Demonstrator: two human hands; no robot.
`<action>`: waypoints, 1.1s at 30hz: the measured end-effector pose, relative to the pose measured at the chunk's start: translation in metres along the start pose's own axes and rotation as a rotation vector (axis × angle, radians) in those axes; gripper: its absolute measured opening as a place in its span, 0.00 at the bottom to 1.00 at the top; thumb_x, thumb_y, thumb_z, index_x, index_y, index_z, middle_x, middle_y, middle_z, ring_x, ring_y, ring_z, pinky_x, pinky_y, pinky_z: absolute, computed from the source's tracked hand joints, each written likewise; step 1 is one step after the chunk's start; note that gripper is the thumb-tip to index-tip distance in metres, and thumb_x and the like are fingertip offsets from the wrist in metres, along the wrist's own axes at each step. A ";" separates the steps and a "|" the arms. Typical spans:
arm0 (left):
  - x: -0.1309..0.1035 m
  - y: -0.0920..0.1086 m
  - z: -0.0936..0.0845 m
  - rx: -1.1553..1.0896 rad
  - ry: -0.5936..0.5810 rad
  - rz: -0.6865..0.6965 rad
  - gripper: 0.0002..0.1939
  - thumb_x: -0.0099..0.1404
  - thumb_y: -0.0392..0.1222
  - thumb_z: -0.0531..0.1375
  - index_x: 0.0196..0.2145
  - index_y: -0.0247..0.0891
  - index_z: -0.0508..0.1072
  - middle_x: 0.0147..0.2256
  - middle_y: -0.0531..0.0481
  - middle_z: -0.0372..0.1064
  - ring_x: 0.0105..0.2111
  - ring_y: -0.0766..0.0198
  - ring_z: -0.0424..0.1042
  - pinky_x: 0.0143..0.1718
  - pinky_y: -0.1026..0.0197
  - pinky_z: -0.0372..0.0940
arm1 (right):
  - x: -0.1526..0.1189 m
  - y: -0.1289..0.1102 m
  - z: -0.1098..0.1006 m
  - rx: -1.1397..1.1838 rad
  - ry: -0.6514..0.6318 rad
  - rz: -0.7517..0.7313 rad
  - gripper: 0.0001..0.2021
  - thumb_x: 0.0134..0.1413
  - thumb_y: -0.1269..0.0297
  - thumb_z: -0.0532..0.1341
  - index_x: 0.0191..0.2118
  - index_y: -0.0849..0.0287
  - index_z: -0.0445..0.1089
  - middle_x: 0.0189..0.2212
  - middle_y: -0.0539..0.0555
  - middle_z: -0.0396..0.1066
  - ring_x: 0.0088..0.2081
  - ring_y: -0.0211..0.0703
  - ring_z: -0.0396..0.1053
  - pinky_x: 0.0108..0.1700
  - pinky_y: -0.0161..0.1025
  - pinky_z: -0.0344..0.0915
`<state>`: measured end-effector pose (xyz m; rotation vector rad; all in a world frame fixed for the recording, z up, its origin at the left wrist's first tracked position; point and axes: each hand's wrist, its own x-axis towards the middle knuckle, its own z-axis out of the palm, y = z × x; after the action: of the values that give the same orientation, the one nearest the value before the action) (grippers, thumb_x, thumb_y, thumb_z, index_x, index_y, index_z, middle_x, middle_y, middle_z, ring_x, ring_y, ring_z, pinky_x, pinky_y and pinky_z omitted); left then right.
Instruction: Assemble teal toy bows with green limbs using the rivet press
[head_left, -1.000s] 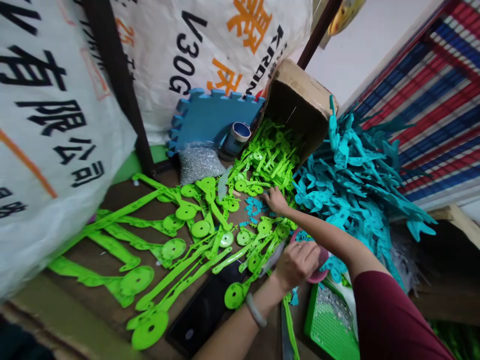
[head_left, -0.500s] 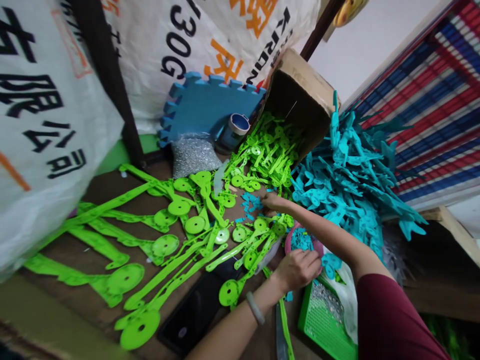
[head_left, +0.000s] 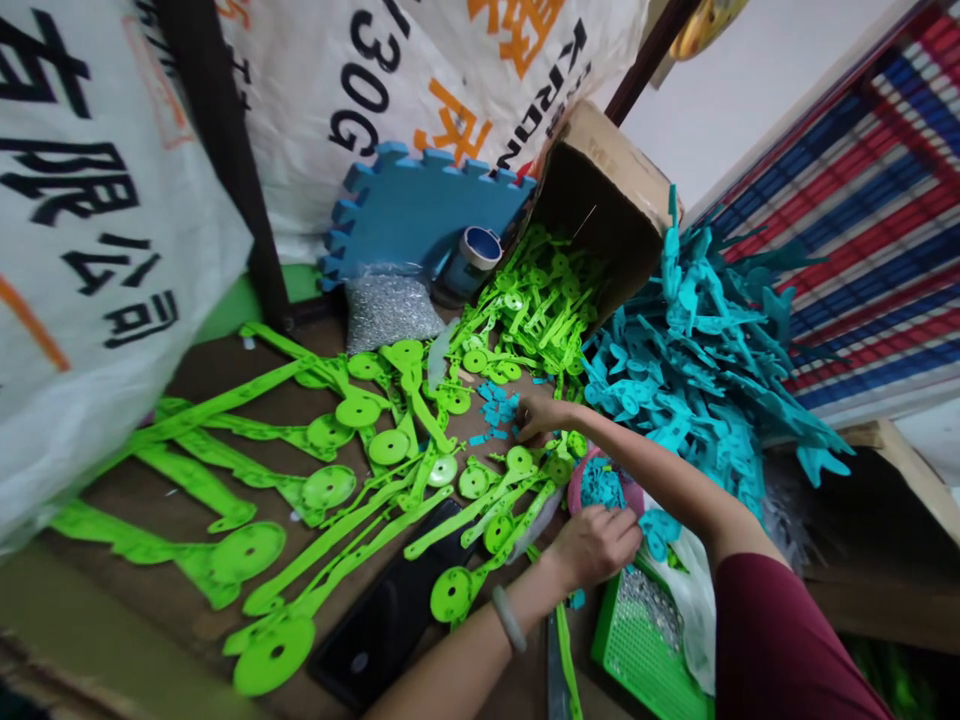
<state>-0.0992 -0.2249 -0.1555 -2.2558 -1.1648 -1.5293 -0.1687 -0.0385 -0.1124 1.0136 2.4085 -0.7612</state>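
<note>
My left hand (head_left: 600,545), a grey bangle on its wrist, is at the near edge of a pink bowl (head_left: 576,490) holding small blue pieces. Its fingers are curled together, and what they hold, if anything, is hidden. Farther forward, my right hand (head_left: 541,414) reaches down beside a scatter of small blue pieces (head_left: 498,408) on the brown table. Its fingers are bent downward with their tips close together, too small to show whether a piece is between them. Long green plastic parts with round discs (head_left: 358,412) spread over the table to the left of both hands.
A cardboard box (head_left: 600,150) spills green parts (head_left: 547,310). Right of it rises a heap of turquoise parts (head_left: 697,370). A blue foam mat (head_left: 405,215), cup (head_left: 480,245) and silver bag (head_left: 394,308) stand behind. Nearer are a black phone (head_left: 382,620) and green basket (head_left: 637,650).
My right hand has shifted slightly left and down beside the small blue pieces. My left hand stays by the bowl. The whole view has moved a little.
</note>
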 end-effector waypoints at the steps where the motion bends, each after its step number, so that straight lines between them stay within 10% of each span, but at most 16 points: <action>1: 0.000 0.000 0.000 -0.004 -0.011 0.003 0.07 0.72 0.38 0.56 0.33 0.38 0.68 0.30 0.51 0.67 0.29 0.63 0.68 0.27 0.57 0.55 | 0.000 0.000 0.000 -0.035 0.012 -0.039 0.18 0.38 0.62 0.76 0.35 0.61 0.71 0.30 0.51 0.75 0.35 0.47 0.75 0.36 0.37 0.71; 7: -0.003 0.004 0.005 -0.013 -0.071 0.022 0.06 0.72 0.37 0.56 0.35 0.37 0.68 0.30 0.50 0.68 0.29 0.63 0.69 0.27 0.57 0.55 | 0.010 0.017 0.011 -0.296 0.156 -0.449 0.52 0.40 0.46 0.76 0.67 0.65 0.55 0.67 0.73 0.53 0.69 0.64 0.53 0.68 0.58 0.54; 14: -0.006 0.009 0.012 -0.013 -0.090 0.055 0.06 0.70 0.36 0.56 0.33 0.38 0.67 0.30 0.51 0.67 0.28 0.64 0.68 0.25 0.58 0.55 | 0.048 0.034 0.033 -0.447 0.219 -0.800 0.42 0.63 0.45 0.58 0.72 0.66 0.45 0.71 0.75 0.45 0.73 0.61 0.43 0.70 0.62 0.47; 19: -0.008 0.009 0.015 -0.012 -0.072 0.042 0.06 0.70 0.36 0.57 0.33 0.38 0.68 0.29 0.52 0.67 0.28 0.64 0.68 0.24 0.58 0.55 | 0.049 0.034 0.034 -0.411 0.270 -0.797 0.37 0.65 0.48 0.57 0.71 0.65 0.49 0.66 0.74 0.56 0.67 0.60 0.55 0.67 0.61 0.53; 26: -0.006 0.006 0.012 -0.005 -0.064 0.010 0.09 0.71 0.38 0.56 0.31 0.38 0.68 0.29 0.52 0.66 0.27 0.64 0.67 0.24 0.58 0.56 | 0.047 0.020 0.045 -0.392 0.266 -0.843 0.54 0.53 0.36 0.64 0.73 0.65 0.39 0.72 0.75 0.41 0.74 0.63 0.40 0.69 0.61 0.48; 33: -0.002 0.005 0.007 -0.024 -0.069 0.001 0.07 0.71 0.36 0.56 0.33 0.38 0.68 0.29 0.52 0.68 0.27 0.64 0.68 0.25 0.57 0.58 | 0.048 0.003 0.051 -0.462 0.346 -0.670 0.28 0.66 0.44 0.56 0.59 0.64 0.63 0.53 0.67 0.66 0.53 0.56 0.62 0.60 0.56 0.59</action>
<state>-0.0917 -0.2256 -0.1591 -2.3424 -1.1691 -1.4840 -0.1895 -0.0438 -0.1787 0.1467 3.0600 -0.1851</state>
